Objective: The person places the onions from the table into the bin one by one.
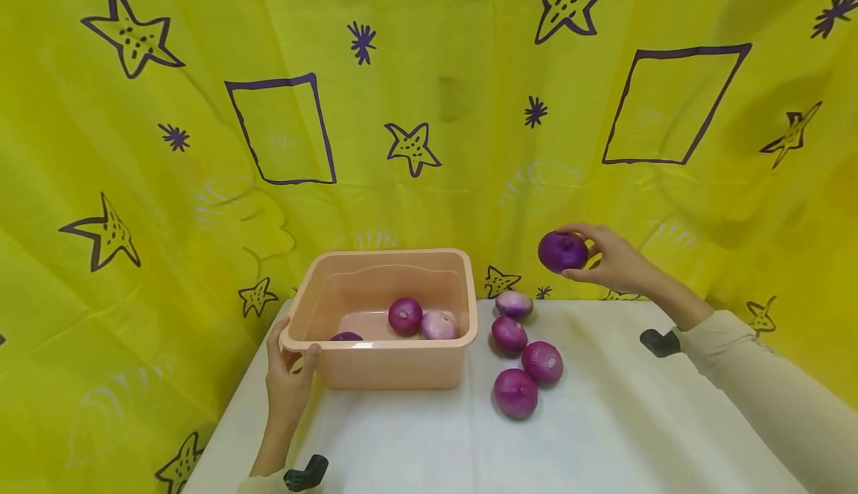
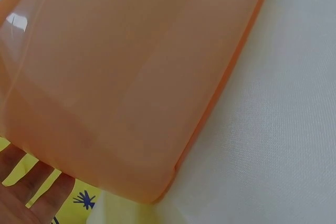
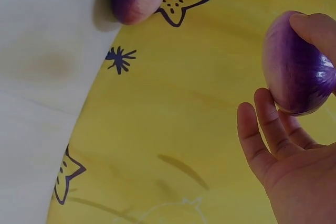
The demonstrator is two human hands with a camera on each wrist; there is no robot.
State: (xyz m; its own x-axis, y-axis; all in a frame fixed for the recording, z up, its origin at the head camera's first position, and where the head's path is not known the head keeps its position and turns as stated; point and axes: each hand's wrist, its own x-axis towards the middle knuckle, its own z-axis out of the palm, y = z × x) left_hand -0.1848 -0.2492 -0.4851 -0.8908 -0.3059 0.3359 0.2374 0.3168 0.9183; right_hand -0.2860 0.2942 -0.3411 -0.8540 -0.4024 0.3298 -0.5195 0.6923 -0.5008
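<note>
Raised above the table's back edge, my right hand (image 1: 613, 259) holds a purple onion (image 1: 563, 252) between thumb and fingers. In the right wrist view, this onion (image 3: 296, 64) shows a glossy dark side and a paler side. My left hand (image 1: 288, 382) grips the front left corner of a peach plastic tub (image 1: 395, 367), thumb at the front rim and fingers along the left side. Inside the tub lie a purple onion (image 1: 405, 316), a paler onion (image 1: 439, 325) and another onion (image 1: 345, 337), mostly hidden by the front wall. The left wrist view shows the tub's wall (image 2: 121, 77) close up.
To the right of the tub, several red onions (image 1: 515, 393) lie in a loose row on the white tabletop (image 1: 603, 419). A pale-sided onion (image 1: 514, 304) sits at the back edge. Behind the table hangs a yellow curtain (image 1: 456, 211) with drawn stars.
</note>
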